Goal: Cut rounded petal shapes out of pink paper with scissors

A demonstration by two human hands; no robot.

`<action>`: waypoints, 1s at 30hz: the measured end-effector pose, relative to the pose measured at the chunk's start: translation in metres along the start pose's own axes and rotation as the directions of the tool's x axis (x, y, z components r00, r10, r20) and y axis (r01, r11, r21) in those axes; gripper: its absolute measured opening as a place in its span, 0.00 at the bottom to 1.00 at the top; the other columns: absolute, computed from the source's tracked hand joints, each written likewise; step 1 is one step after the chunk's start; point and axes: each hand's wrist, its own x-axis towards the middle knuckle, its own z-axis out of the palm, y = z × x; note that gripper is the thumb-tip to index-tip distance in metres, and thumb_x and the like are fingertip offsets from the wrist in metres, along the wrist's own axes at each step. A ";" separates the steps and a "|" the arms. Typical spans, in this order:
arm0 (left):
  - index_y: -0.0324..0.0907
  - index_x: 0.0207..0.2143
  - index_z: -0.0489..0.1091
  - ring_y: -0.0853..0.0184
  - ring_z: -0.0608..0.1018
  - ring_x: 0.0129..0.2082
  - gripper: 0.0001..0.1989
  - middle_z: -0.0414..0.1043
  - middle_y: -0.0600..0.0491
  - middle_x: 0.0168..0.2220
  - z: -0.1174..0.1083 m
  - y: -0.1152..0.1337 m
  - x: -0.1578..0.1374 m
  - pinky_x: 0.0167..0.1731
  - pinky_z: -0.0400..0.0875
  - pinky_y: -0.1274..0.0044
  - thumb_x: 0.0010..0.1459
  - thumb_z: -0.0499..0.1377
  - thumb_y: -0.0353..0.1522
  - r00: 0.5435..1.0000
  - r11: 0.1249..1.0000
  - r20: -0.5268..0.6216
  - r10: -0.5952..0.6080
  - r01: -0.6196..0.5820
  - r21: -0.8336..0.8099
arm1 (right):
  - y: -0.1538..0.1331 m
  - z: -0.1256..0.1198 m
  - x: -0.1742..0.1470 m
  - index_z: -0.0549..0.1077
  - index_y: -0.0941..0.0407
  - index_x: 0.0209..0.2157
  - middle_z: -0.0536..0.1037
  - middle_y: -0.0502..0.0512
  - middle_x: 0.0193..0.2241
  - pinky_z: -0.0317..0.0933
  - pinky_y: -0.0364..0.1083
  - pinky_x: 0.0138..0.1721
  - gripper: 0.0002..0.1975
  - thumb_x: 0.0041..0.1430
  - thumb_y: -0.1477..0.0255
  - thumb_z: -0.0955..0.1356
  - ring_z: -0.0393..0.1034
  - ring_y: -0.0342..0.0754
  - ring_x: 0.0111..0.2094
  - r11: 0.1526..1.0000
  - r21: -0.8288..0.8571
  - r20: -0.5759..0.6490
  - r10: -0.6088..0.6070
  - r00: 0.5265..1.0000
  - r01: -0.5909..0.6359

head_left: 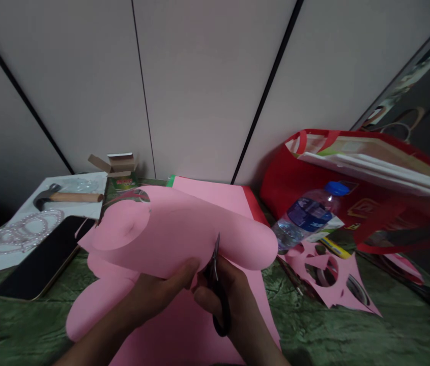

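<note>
My left hand (161, 295) grips the lower edge of a curling sheet of pink paper (184, 229), thumb on top and the other fingers hidden beneath. In my right hand (233, 295) is a pair of scissors (219, 300) with black handles, its blades pointing up and away at the paper's edge. One blade shows in front of the pink surface. The held sheet has a rounded cut outline and bends over at both ends. Below it, more pink sheets (184, 330) lie on the table.
At left are a black phone (43, 259), bead strings (27, 231), a hammer (69, 196) and a small open box (123, 173). On the right stand a water bottle (306, 216) and a red bag (283, 173); pink paper scraps (333, 284) lie in front of them on the green table (306, 330).
</note>
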 end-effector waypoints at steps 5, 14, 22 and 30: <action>0.46 0.12 0.62 0.71 0.70 0.21 0.13 0.65 0.61 0.15 -0.001 0.000 0.001 0.26 0.66 0.80 0.46 0.56 0.35 1.000 1.000 0.003 0.016 -0.016 0.006 | 0.002 0.001 0.002 0.66 0.58 0.27 0.59 0.43 0.19 0.43 0.40 0.20 0.15 0.45 0.63 0.72 0.48 0.39 0.20 1.000 0.010 -0.017 0.002 1.000 -0.002; 0.46 0.11 0.60 0.70 0.69 0.20 0.13 0.64 0.61 0.15 -0.004 -0.001 0.002 0.25 0.65 0.78 0.45 0.55 0.37 1.000 0.997 0.001 -0.005 0.005 0.074 | 0.003 0.000 0.001 0.63 0.57 0.24 0.59 0.43 0.18 0.45 0.40 0.19 0.16 0.44 0.62 0.72 0.49 0.38 0.19 1.000 -0.018 -0.037 0.011 0.999 -0.012; 0.46 0.11 0.59 0.70 0.67 0.18 0.14 0.60 0.60 0.13 -0.006 -0.002 0.005 0.24 0.65 0.78 0.45 0.56 0.37 1.000 0.996 -0.003 0.026 -0.025 0.089 | 0.002 0.001 0.001 0.63 0.56 0.23 0.59 0.43 0.17 0.47 0.39 0.19 0.16 0.43 0.64 0.72 0.49 0.38 0.19 0.998 -0.027 -0.049 0.047 0.998 -0.048; 0.46 0.11 0.60 0.69 0.69 0.18 0.14 0.62 0.60 0.13 -0.007 -0.004 0.005 0.23 0.66 0.77 0.45 0.55 0.37 0.999 0.994 -0.020 0.035 -0.032 0.109 | 0.004 0.001 0.000 0.65 0.56 0.23 0.61 0.43 0.17 0.47 0.40 0.20 0.16 0.42 0.63 0.73 0.51 0.39 0.19 0.997 -0.007 -0.065 0.071 0.995 -0.072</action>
